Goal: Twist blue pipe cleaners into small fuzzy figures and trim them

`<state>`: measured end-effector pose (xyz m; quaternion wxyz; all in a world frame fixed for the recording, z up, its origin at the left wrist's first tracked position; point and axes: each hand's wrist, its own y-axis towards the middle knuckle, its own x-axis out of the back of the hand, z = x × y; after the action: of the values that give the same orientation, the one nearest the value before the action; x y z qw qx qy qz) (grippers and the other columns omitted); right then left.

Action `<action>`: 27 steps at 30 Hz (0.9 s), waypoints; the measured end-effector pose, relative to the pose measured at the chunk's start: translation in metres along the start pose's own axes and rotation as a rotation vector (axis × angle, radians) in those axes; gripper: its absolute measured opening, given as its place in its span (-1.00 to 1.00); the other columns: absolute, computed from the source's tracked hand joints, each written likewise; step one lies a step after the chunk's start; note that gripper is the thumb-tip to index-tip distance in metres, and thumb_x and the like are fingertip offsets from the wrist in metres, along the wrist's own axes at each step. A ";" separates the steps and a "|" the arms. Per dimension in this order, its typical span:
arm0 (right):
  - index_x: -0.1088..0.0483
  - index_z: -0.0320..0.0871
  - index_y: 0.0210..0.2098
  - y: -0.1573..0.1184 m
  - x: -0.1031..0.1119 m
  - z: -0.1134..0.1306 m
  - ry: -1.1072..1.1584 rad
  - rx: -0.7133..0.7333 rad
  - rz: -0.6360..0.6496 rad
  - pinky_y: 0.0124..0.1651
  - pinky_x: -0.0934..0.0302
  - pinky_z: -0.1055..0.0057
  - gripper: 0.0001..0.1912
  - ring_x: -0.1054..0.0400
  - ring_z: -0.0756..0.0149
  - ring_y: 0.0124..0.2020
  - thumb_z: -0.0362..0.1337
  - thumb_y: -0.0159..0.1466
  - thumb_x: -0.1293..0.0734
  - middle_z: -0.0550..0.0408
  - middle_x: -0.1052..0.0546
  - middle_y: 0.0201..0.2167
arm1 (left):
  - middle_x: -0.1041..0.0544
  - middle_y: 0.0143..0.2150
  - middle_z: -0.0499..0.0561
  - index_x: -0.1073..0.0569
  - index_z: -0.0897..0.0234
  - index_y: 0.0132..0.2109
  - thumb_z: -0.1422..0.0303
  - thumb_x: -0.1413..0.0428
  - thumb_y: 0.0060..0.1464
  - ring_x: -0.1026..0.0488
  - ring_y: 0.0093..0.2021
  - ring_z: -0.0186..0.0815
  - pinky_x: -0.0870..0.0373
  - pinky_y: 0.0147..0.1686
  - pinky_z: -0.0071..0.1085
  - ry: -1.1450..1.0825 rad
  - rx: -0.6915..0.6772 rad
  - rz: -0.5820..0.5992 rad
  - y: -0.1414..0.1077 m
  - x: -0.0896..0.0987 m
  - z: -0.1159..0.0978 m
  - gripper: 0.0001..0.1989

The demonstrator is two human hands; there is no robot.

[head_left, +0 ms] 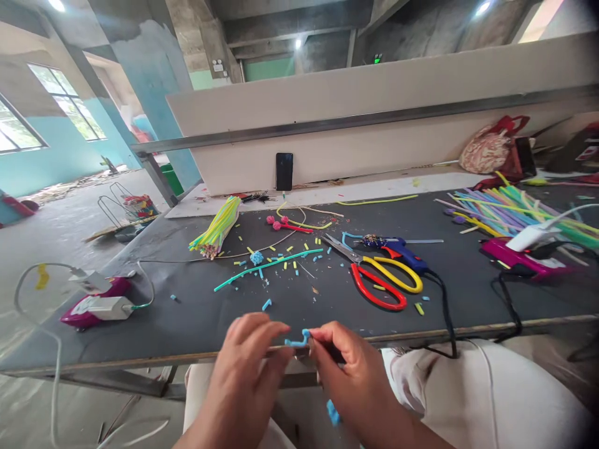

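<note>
At six o'clock, by the near edge of the dark table (178, 327), the right hand (353, 368) pinches a bent blue pipe cleaner (306, 337); whether the left hand (248, 358) beside it grips too, I cannot tell. From there, scissors (359, 258) lie toward two o'clock, a yellow bundle (218, 227) toward eleven.

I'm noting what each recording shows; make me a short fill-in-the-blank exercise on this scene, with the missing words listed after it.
1. The right hand pinches a bent pipe cleaner coloured ____.
2. The scissors have one yellow handle and one ____ handle.
3. Propped upright against the pale board is a ____.
4. The cord of the glue gun is ____.

Missing words: blue; red; phone; black.
</note>
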<state>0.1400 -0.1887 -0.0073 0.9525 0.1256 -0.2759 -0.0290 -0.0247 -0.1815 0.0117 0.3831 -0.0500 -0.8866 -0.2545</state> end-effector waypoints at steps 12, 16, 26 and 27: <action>-0.26 -0.10 -0.11 -0.011 0.006 0.008 0.213 0.109 0.151 -0.31 -0.34 0.43 -0.79 -0.46 0.33 -0.35 -0.35 0.25 -0.19 0.04 -0.54 -0.31 | -0.36 -0.57 -0.11 -0.43 0.33 -0.47 0.35 -0.12 -0.08 -0.23 -0.51 -0.43 -0.16 -0.47 -0.51 -0.723 0.583 0.237 0.020 0.002 -0.014 -0.87; -0.20 -0.10 -0.01 -0.003 0.019 0.016 0.476 -0.064 0.286 -0.39 -0.35 0.43 -0.73 -0.43 0.37 -0.47 -0.23 0.31 -0.14 0.14 -0.49 -0.48 | -0.34 -0.54 -0.13 -0.43 0.33 -0.44 0.38 -0.10 -0.06 -0.20 -0.50 -0.45 -0.13 -0.47 -0.53 -0.725 0.553 0.296 0.021 0.010 -0.012 -0.90; -0.35 -0.16 -0.48 0.009 0.013 0.008 0.556 -0.318 0.283 -0.51 -0.28 0.47 -0.77 -0.34 0.40 -0.61 -0.13 0.18 -0.28 0.22 -0.40 -0.66 | -0.35 -0.52 -0.11 -0.43 0.32 -0.42 0.43 -0.10 -0.04 -0.24 -0.46 -0.43 -0.17 -0.42 -0.51 -0.727 0.498 0.249 0.022 -0.003 -0.005 -0.94; -0.35 -0.15 -0.48 0.007 0.012 0.008 0.524 -0.307 0.245 -0.51 -0.29 0.47 -0.77 -0.35 0.39 -0.60 -0.13 0.19 -0.27 0.21 -0.40 -0.65 | -0.37 -0.50 -0.10 -0.43 0.32 -0.39 0.40 -0.12 -0.03 -0.27 -0.44 -0.42 -0.20 -0.40 -0.51 -0.816 0.528 0.216 0.019 -0.008 -0.005 -0.94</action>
<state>0.1463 -0.1847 0.0074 0.9953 -0.0505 -0.0268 0.0777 -0.0105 -0.1664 0.0163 0.0285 -0.1384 -0.9881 0.0600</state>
